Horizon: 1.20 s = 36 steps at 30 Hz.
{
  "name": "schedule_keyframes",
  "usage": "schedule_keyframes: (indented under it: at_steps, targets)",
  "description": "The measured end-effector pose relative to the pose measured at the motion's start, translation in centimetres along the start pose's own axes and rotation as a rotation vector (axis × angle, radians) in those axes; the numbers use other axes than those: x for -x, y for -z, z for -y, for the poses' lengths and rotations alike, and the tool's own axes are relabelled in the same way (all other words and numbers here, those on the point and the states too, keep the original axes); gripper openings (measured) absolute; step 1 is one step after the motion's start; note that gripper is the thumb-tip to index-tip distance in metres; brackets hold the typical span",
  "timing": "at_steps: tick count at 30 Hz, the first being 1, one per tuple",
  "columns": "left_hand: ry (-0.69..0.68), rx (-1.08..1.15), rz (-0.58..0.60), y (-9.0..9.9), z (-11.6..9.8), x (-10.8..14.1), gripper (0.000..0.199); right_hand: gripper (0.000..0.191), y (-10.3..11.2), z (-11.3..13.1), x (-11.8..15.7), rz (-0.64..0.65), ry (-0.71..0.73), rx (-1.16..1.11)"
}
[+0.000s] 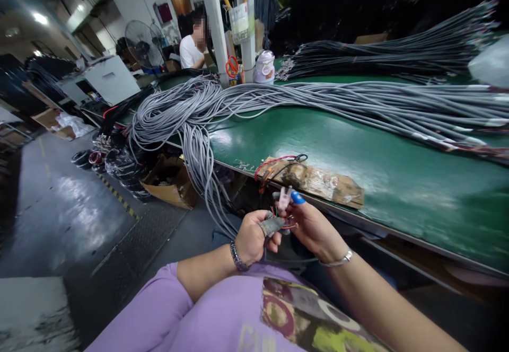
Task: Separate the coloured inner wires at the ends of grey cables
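My left hand (254,234), with grey wrapping on the thumb, is closed round the end of a grey cable whose thin coloured wires (275,212) stick out, red and green among them. Close beside it my right hand (312,227) is bent in a pinch, a blue cover (297,197) on its thumb. A small pale piece (284,199) shows at the right fingertips; its kind is not clear. Reddish wire ends (289,226) lie between the two hands. Both hands are in front of the table edge, and the fingers partly hide what they hold.
A worn wooden board (334,185) with red and black leads lies at the edge of the green table (382,150). A long bundle of grey cables (318,95) crosses the table and hangs down left, near a cardboard box (170,182). Dark cables (382,55) lie behind. A co-worker (193,47) sits farther back.
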<state>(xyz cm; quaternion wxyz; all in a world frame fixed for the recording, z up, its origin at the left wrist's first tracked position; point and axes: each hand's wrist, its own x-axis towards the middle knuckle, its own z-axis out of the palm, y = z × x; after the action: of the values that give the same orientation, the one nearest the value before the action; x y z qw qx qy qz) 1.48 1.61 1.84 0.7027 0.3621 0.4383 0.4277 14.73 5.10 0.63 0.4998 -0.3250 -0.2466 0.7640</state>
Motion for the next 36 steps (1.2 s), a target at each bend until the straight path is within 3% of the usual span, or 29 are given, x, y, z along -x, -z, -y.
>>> schedule_keyframes:
  at_steps: [7, 12, 17, 22, 27, 31, 36]
  targets:
    - [-0.033, 0.027, -0.047, -0.1, -0.4, -0.6, 0.036, 0.032, 0.1, 0.0, -0.4, -0.039, 0.049, 0.04]
    - [-0.033, 0.019, -0.049, 0.0, -0.5, -0.8, 0.035, 0.041, 0.5, -0.7, -0.6, -0.125, 0.216, 0.18]
    - [-0.037, 0.002, -0.036, 0.1, -0.1, -1.0, 0.035, 0.048, 0.3, -0.6, -1.4, -0.101, 0.026, 0.004]
    - [-0.022, -0.045, -0.03, 0.2, 0.3, -1.2, 0.037, 0.046, 0.0, -0.6, -1.7, -0.135, 0.004, -0.071]
    - [-0.048, -0.076, -0.024, 0.5, 0.5, -0.8, 0.039, 0.047, 0.2, -0.5, -1.1, -0.058, -0.008, -0.103]
    - [-0.122, -0.167, -0.003, 1.0, 0.5, 0.1, 0.042, 0.047, 0.4, 0.1, -0.6, 0.022, -0.042, -0.087]
    - [-0.352, -0.336, -0.029, 1.4, 0.4, 0.6, 0.039, 0.029, 0.1, 0.3, -0.2, 0.022, -0.007, 0.004]
